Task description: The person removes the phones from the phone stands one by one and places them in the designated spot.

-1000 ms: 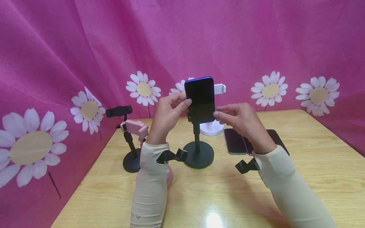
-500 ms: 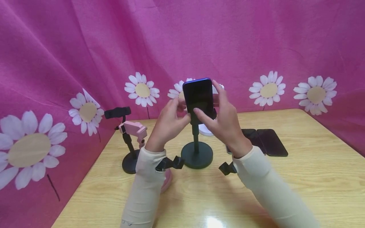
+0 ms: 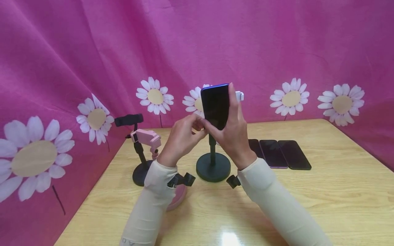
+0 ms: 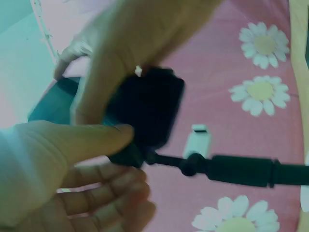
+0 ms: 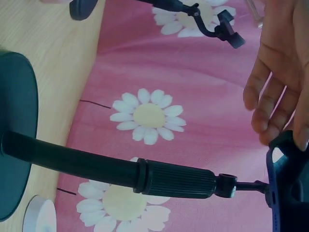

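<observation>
A smartphone [image 3: 215, 104] with a dark screen and blue edge stands upright in the clamp of a black phone stand [image 3: 213, 167]. My right hand [image 3: 233, 131] grips the phone, its thumb across the lower screen and its fingers along the right edge. On the other side, my left hand [image 3: 182, 136] pinches the left end of the clamp [image 4: 126, 158], thumb on top and fingers beneath. In the right wrist view, the left hand's fingers [image 5: 275, 96] hang at the clamp's end, above the stand's ribbed pole [image 5: 178, 178].
Several dark phones [image 3: 274, 153] lie side by side at the right. A black stand [image 3: 141, 172] and a pink stand [image 3: 147, 137] stand at the left, the pink one partly behind my left arm. Behind the held phone, a white stand [image 3: 239, 96] shows. A pink daisy cloth [image 3: 264, 51] backs the table.
My right hand has moved left from the phone's lower right edge to wrap it, its thumb now over the screen. My left hand has slid slightly lower. The phone stays about where it was.
</observation>
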`<state>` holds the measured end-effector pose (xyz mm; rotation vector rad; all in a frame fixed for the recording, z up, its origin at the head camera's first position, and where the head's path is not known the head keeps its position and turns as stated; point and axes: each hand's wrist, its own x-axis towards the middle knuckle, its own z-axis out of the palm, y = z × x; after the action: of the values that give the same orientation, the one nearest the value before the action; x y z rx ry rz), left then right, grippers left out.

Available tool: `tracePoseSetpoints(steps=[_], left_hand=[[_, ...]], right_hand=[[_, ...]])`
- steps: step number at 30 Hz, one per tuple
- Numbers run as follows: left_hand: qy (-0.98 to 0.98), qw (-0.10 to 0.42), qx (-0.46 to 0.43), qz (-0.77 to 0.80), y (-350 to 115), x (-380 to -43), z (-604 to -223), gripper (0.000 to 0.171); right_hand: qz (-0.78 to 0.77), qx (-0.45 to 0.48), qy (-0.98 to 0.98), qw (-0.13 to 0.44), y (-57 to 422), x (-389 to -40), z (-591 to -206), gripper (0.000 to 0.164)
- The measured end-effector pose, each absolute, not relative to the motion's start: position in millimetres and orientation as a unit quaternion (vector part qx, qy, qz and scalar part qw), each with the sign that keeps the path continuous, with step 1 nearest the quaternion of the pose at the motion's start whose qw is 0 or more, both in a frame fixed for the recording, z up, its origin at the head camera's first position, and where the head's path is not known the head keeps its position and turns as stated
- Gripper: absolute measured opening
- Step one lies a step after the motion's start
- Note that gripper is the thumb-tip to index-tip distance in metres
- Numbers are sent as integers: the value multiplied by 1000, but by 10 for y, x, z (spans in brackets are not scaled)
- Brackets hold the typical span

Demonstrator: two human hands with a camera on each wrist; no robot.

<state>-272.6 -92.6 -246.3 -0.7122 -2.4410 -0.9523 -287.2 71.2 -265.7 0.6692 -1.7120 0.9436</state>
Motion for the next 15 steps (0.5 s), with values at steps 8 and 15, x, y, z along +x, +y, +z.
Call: tracePoseSetpoints(steps=[8, 15], left_hand=[[-859, 224, -297, -351, -952, -2836, -2511, 24], [-847, 226, -309, -370, -1002, -2893, -2523, 21]], right_hand=[[385, 274, -714, 516, 715, -2881, -2674, 107], [383, 277, -701, 535, 685, -2903, -2673, 105]])
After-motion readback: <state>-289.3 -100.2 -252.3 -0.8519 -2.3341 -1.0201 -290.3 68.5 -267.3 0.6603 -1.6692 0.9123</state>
